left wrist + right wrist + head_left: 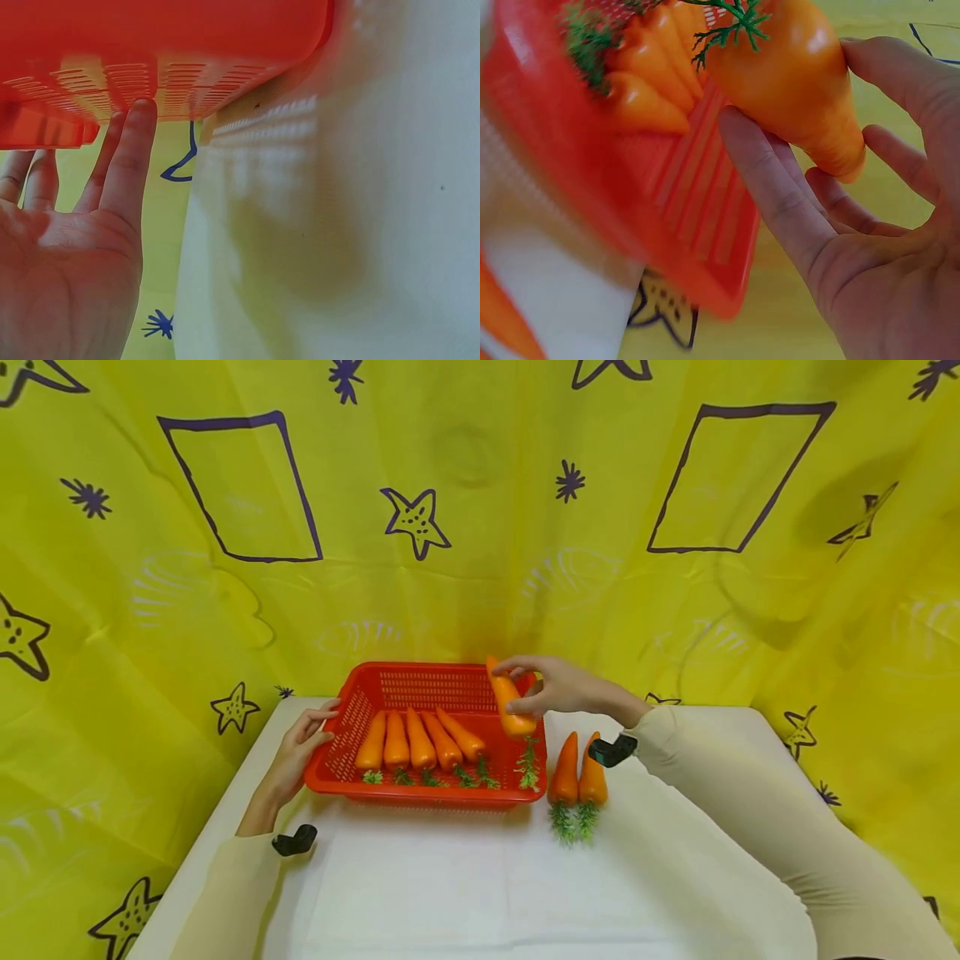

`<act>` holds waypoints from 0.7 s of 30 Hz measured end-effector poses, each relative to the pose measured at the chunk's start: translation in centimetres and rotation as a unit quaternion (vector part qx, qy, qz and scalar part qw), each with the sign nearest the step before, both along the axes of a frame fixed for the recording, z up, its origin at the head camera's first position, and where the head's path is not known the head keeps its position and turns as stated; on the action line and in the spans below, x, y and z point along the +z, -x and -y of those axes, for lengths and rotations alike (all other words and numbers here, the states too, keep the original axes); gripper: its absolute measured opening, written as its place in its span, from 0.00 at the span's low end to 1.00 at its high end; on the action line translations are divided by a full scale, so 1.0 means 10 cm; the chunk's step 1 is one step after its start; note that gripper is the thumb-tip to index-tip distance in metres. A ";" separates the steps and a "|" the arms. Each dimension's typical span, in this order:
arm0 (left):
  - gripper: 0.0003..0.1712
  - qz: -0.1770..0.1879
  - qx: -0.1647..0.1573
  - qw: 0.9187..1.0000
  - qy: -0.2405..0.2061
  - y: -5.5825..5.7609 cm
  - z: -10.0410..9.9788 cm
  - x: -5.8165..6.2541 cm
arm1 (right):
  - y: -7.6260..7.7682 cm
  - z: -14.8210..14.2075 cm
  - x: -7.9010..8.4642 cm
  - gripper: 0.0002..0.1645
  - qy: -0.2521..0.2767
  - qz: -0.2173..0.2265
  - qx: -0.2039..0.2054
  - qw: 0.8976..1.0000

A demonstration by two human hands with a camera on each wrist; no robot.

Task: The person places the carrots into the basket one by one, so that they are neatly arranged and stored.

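Carrot point(506, 697) pinched in a person's right hand point(551, 685) hangs over the right end of a red plastic basket point(442, 793) as the left hand point(296, 750), fingers straight, touches the basket's left side.

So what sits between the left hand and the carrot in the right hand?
In the head view, five carrots lie between them, side by side in the red basket, past its left wall.
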State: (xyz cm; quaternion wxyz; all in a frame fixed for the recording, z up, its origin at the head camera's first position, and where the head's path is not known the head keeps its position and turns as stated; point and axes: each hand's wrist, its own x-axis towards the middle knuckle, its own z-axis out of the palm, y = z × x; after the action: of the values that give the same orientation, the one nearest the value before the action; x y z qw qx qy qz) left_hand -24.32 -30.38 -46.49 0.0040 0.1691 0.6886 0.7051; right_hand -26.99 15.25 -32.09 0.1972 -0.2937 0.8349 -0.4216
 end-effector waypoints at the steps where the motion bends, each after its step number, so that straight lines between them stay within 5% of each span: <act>1: 0.19 -0.001 -0.002 1.000 0.001 0.00 0.00 0.00 | 0.03 0.07 -0.01 0.38 0.000 0.001 0.003 1.000; 12: 0.19 0.007 -0.014 1.000 0.012 0.03 0.06 0.06 | 0.32 0.70 -0.19 0.38 0.004 0.005 0.031 0.999; 21: 0.19 0.031 -0.028 0.999 0.003 0.04 0.09 0.07 | 0.43 1.09 -0.41 0.39 0.046 0.065 0.035 0.996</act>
State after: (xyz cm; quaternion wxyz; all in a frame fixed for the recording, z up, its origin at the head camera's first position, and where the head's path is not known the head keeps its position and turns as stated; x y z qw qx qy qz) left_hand -24.70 -31.29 -45.84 0.0452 0.1664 0.6857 0.7072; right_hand -31.34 4.35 -36.23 0.2518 -0.3037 0.7894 -0.4703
